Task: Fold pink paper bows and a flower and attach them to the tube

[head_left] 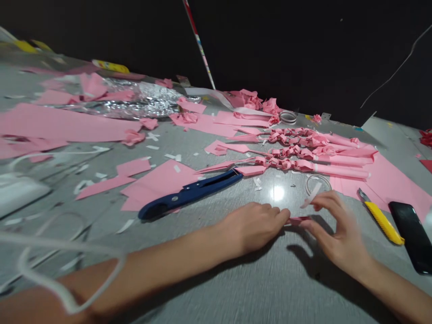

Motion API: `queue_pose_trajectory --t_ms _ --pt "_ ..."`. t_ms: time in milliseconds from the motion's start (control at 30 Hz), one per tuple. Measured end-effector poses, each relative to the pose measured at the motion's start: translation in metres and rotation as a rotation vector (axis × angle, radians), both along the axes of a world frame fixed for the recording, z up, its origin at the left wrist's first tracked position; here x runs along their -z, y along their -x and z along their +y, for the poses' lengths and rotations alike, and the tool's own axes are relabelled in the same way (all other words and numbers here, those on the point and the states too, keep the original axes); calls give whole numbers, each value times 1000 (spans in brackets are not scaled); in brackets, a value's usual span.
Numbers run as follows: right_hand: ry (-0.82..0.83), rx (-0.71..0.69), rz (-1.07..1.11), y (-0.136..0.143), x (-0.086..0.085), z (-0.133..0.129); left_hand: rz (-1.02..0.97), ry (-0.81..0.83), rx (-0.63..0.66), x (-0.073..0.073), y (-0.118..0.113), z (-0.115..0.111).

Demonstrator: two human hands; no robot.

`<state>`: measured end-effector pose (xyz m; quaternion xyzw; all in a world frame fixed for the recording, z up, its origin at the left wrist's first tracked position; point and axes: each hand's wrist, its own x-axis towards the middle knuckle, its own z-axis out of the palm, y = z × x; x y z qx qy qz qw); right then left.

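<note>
A small folded piece of pink paper (298, 220) is pinched at its left end by my left hand (256, 227), closed low over the grey surface. My right hand (340, 236) has its thumb against the other end of that paper. From its raised fingertips hangs a short white strip that looks like tape (312, 195); whether it is gripped or just stuck there, I cannot tell. Beyond my hands lie several twisted pink paper pieces (286, 163) with rolled ends. Dark blue scissors or cutters (189, 193) rest to the left of my left hand.
To the right are a yellow box cutter (383, 221) and a black phone (411, 236). A tape ring (319, 182) lies just beyond my right hand. Pink sheets (67, 123), silver foil (145, 101) and white scraps spread leftward. A white cable (67, 292) loops at lower left.
</note>
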<state>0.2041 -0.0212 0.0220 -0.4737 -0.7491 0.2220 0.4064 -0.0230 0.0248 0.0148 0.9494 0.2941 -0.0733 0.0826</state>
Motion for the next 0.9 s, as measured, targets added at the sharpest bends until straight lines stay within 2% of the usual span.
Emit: queue_pose_trajectory --t_ms 100,167,333,433,533,667,767,900 --pt "-10 26 50 1 -12 -2 -63 -66 6 3 -1 -2" --pt "3 5 31 2 -13 -4 -94 -97 16 4 -1 -3" --pt "39 -19 10 3 7 -4 -111 -83 11 6 0 -1" --pt "75 -4 100 3 14 -4 -263 -29 5 9 5 4" --pt "29 73 249 6 8 -7 -651 187 -124 10 10 10" --pt "9 156 426 17 -3 -13 -1175 657 -342 6 4 7" --pt "-26 157 470 28 -3 -19 -1329 905 -366 7 -9 -3" --pt "-34 87 477 30 3 -25 -1383 953 -397 12 -17 -7"
